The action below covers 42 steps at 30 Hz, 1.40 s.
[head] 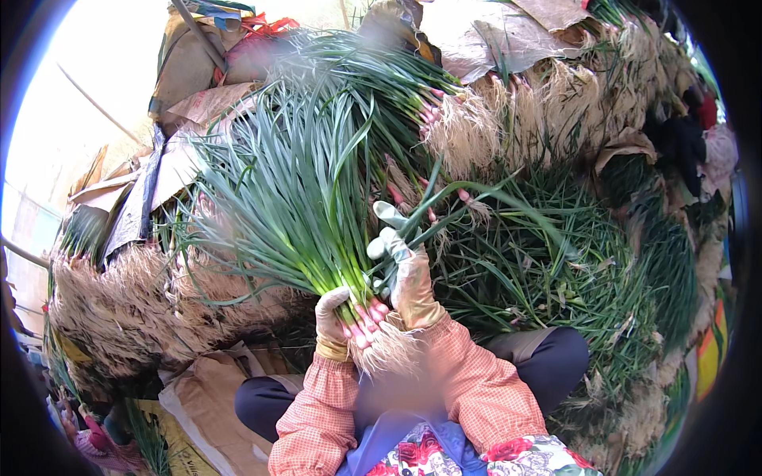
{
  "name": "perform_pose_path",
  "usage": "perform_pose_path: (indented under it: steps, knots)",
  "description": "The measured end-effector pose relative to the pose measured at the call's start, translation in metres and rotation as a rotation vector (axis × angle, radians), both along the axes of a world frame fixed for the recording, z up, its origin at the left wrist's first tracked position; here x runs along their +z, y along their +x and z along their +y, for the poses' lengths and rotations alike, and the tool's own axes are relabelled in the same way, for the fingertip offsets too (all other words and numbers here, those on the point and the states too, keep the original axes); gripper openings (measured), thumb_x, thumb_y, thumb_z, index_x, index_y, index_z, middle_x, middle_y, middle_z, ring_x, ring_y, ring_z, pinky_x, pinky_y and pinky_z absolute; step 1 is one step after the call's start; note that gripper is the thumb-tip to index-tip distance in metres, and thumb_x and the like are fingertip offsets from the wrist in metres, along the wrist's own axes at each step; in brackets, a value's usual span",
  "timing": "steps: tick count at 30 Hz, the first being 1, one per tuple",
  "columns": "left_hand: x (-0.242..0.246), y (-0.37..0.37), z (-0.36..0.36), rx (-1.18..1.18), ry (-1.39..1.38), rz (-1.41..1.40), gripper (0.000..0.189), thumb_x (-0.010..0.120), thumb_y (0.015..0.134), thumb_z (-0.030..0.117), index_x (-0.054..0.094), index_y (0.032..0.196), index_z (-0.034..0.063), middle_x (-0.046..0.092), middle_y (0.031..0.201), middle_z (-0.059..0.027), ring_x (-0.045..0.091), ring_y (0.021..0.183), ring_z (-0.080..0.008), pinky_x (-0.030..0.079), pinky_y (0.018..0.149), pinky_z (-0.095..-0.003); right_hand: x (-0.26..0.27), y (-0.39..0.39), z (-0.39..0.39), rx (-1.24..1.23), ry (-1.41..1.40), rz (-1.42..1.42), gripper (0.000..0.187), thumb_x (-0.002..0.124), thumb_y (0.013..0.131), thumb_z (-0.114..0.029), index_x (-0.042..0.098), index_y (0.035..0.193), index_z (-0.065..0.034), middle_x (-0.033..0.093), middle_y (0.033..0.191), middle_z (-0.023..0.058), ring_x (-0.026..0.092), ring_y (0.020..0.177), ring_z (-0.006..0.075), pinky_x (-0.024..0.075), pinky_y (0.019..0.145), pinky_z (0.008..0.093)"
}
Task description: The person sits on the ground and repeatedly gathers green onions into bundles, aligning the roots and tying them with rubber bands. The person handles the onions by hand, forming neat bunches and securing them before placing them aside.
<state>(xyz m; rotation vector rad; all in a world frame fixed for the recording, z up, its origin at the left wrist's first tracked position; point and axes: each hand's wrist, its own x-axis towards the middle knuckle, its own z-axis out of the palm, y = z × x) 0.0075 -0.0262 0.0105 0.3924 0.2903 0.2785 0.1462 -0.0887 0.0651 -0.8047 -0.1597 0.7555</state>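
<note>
My left hand, in a pale glove, grips a bunch of green garlic low on its stems. The bunch's pink bulbs and pale stringy roots point towards me, and its long leaves fan away to the upper left. Right beside the stems, my gloved right hand has its fingers curled around a few loose green leaves. One of those leaves arches out to the right and looks blurred. Part of the right fingers is hidden behind the leaves.
Another garlic bunch lies beyond, roots to the right. Stacked garlic with dense roots forms a bank at left; another root bank stands upper right. Loose leaves heap at right. Brown paper sacking lies lower left. Another person is at the lower-left rim.
</note>
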Motion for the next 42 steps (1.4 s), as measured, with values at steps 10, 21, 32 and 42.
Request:
perform_pose_path:
  steps: [10,21,32,42]
  knots:
    - [0.014,0.003,-0.019,0.014,-0.072,-0.019,0.048,0.057,0.079,0.032,0.055,0.110,-0.0051,0.060,0.096,-0.0266,0.064,0.075,-0.0345,0.057,0.067,-0.0393,-0.009,0.047,0.016,-0.113,0.162,0.343,0.033,0.048,0.098,-0.024,0.060,0.120,-0.0032,0.023,0.050,-0.0099,0.021,0.040,0.0037,0.0212,0.039,0.0208]
    - [-0.003,-0.011,-0.016,0.082,-0.196,-0.194,0.050,0.056,0.080,0.025,0.051,0.117,-0.0080,0.056,0.110,-0.0271,0.061,0.094,-0.0374,0.057,0.076,-0.0457,-0.007,0.030,0.040,0.109,-0.354,-0.753,0.021,0.066,0.086,-0.008,0.060,0.105,-0.0006,0.065,0.086,0.0027,0.052,0.069,0.0044,0.0457,0.062,0.0220]
    - [0.015,0.002,-0.029,0.216,-0.223,-0.250,0.043,0.056,0.080,0.024,0.055,0.111,-0.0068,0.055,0.100,-0.0230,0.058,0.091,-0.0354,0.059,0.072,-0.0452,-0.003,0.073,-0.011,0.184,0.585,0.464,0.024,0.045,0.086,-0.011,0.058,0.092,0.0078,0.030,0.047,-0.0062,0.025,0.036,0.0059,0.0210,0.037,0.0232]
    - [0.010,0.006,-0.029,0.228,0.003,0.138,0.049,0.057,0.083,0.037,0.057,0.103,-0.0078,0.063,0.079,-0.0270,0.066,0.062,-0.0331,0.058,0.051,-0.0394,-0.015,0.019,0.016,0.005,-0.361,-1.109,0.030,0.065,0.086,-0.017,0.053,0.110,-0.0015,0.063,0.094,0.0146,0.062,0.086,0.0286,0.0494,0.075,0.0354]
